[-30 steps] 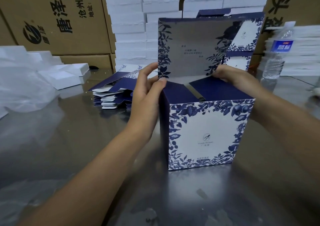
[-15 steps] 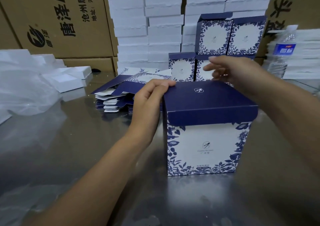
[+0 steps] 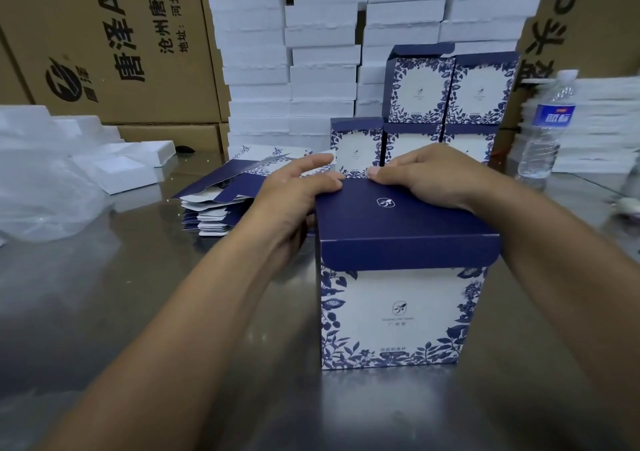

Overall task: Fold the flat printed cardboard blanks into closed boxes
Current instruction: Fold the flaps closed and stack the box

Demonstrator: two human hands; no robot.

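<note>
A blue-and-white floral box [image 3: 398, 312] stands upright on the steel table [image 3: 138, 312] in front of me. Its dark blue lid [image 3: 398, 222] lies folded down over the top, and the lid's front flap hangs outside the front wall. My left hand [image 3: 294, 198] rests against the box's upper left side, thumb on the lid's far left corner, fingers stretched out beyond it. My right hand [image 3: 426, 170] presses on the lid's far edge with bent fingers. A pile of flat printed blanks [image 3: 221, 205] lies to the left of the box.
Several finished boxes [image 3: 450, 87] are stacked behind the box. White foam trays [image 3: 311, 52] are piled high at the back, with brown cartons [image 3: 121, 52] to the left. A water bottle [image 3: 547, 128] stands at the right. Clear plastic bags [image 3: 41, 191] and loose foam pieces lie at the left.
The lid stood upright a second ago and has been folded down over the box top. My right hand moved from the inner flaps onto the lid's far edge.
</note>
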